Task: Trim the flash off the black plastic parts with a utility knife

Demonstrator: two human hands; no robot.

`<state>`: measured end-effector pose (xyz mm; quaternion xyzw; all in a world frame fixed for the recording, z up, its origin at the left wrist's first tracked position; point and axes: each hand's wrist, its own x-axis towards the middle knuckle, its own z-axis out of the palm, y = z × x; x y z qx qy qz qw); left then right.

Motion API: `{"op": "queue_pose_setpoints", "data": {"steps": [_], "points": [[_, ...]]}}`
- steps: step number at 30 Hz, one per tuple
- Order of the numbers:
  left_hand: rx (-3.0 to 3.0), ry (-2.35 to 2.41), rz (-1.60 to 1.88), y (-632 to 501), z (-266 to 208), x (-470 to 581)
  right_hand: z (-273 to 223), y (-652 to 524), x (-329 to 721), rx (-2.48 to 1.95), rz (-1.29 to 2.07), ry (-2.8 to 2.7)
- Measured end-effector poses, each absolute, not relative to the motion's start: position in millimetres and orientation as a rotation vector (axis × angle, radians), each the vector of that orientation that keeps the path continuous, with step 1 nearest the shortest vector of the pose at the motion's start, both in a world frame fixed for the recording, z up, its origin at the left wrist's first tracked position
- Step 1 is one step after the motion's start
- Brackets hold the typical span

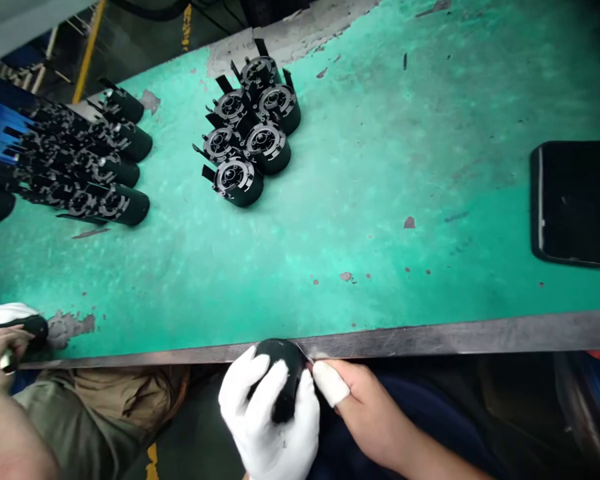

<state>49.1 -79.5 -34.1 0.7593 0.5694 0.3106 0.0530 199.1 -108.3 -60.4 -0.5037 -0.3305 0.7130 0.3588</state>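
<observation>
My left hand (pixel 275 420), in a white glove, is wrapped around a black cylindrical plastic part (pixel 286 360) at the table's front edge. The part's rounded side faces up between the gloved fingers. Against its right side, my right hand (pixel 350 393) is closed in a pinch, with a white cover on the thumb. A thin blade-like tool (pixel 306 355) shows at that thumb tip, touching or very near the part's rim. Most of the tool is hidden by the fingers.
Several black ring-topped housings (pixel 267 143) stand grouped on the green table (pixel 380 167). More black parts (pixel 125 140) lie stacked at left by a blue container (pixel 0 127). A phone (pixel 577 203) lies at right. A co-worker's hands (pixel 0 347) hold a black part at lower left.
</observation>
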Motion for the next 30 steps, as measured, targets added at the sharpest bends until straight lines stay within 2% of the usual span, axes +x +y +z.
{"op": "queue_pose_setpoints", "data": {"steps": [8, 21, 26, 30], "points": [[2.320, 1.741, 0.942, -80, -36, 47, -69, -115, 206, -1.238, 1.925, -0.851], [2.316, 1.709, 0.985, -76, -36, 50, -63, -106, 206, -1.368, 1.862, -0.989], [2.363, 1.656, 1.127, -74, -39, 50, -59, -102, 199, -1.363, 1.860, -0.905], [2.377, 1.637, 1.073, -77, -40, 47, -60, -108, 202, -1.337, 1.857, -0.876]]}}
